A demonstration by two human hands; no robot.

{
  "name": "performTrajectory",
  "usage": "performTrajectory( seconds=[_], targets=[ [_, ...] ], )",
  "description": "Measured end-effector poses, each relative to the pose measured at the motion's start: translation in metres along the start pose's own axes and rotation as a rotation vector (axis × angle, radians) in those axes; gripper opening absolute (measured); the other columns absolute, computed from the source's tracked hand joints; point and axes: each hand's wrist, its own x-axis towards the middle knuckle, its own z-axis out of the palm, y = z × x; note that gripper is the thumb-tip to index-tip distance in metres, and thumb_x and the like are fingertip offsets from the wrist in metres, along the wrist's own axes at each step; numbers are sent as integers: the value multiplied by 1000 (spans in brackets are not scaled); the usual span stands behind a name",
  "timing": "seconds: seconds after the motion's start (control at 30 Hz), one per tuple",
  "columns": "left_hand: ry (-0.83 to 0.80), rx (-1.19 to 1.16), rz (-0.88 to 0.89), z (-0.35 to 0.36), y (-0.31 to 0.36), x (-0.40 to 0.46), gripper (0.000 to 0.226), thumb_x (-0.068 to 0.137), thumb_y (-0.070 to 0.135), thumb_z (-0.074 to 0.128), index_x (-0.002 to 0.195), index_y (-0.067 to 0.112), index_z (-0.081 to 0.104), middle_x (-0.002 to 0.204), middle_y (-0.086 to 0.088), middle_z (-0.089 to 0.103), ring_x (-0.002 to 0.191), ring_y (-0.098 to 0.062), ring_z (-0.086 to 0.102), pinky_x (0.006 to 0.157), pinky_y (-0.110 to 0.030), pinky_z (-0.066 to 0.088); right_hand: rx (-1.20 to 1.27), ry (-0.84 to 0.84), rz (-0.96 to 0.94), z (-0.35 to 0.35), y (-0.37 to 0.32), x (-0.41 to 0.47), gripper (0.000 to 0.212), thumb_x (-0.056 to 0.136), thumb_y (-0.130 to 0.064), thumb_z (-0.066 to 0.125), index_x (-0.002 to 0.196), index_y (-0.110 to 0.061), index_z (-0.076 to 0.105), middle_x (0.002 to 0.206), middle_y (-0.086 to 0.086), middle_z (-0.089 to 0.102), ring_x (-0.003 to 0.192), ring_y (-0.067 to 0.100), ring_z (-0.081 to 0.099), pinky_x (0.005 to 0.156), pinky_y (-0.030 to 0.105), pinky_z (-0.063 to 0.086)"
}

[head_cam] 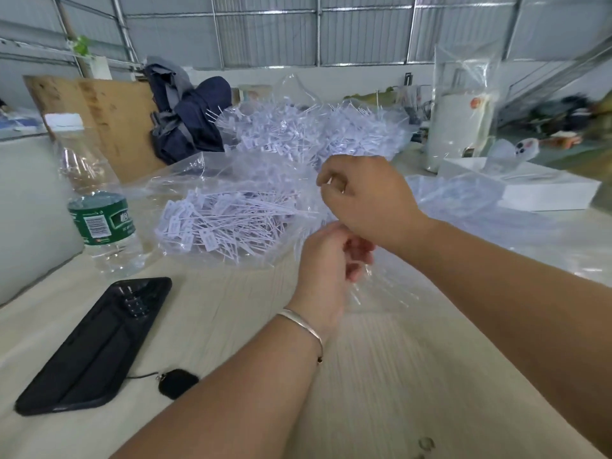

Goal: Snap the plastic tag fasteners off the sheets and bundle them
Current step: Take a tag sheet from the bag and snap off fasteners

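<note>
White plastic tag fasteners [225,220] lie heaped in an open clear bag at the middle of the table. A larger heap of fasteners [311,134] fills a second clear bag behind it. My left hand [331,256] is raised over the table with curled fingers gripping a blurred, see-through sheet of fasteners [381,293] that fans down and to the right. My right hand [367,200] is just above it, thumb and forefinger pinched at the upper end of the sheet; what they pinch is too blurred to make out.
A black phone [96,346] with a small black charm lies at the front left. A water bottle [99,220] stands left of the bags. A white box [546,190] and clear bags sit at the right, a dark backpack [188,117] behind.
</note>
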Motion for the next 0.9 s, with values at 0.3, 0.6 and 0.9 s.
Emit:
performTrajectory(
  seconds=[0.3,0.6,0.9],
  targets=[
    [-255,1151,701,-4,13,-11,46,64,15,50,106,15,68,114,5,59,113,-13,49,96,-21,34,-60,192,77,-42,64,-93,32,69,-37,33,59,-15,54,47,-5,38,47,20,39,50,27,29],
    [-243,1592,626,-23,0,5,49,90,34,62,138,33,51,150,9,41,141,-14,29,115,-34,20,-38,52,-36,-42,71,-96,24,71,-30,34,50,-18,34,45,0,27,46,23,30,48,31,29],
    [182,831,556,-21,-1,6,29,102,19,42,80,24,61,74,8,72,68,-5,70,69,-38,59,-462,-164,-12,-18,71,-94,25,86,-17,44,64,-16,32,63,-5,34,59,19,36,50,26,22]
  ],
)
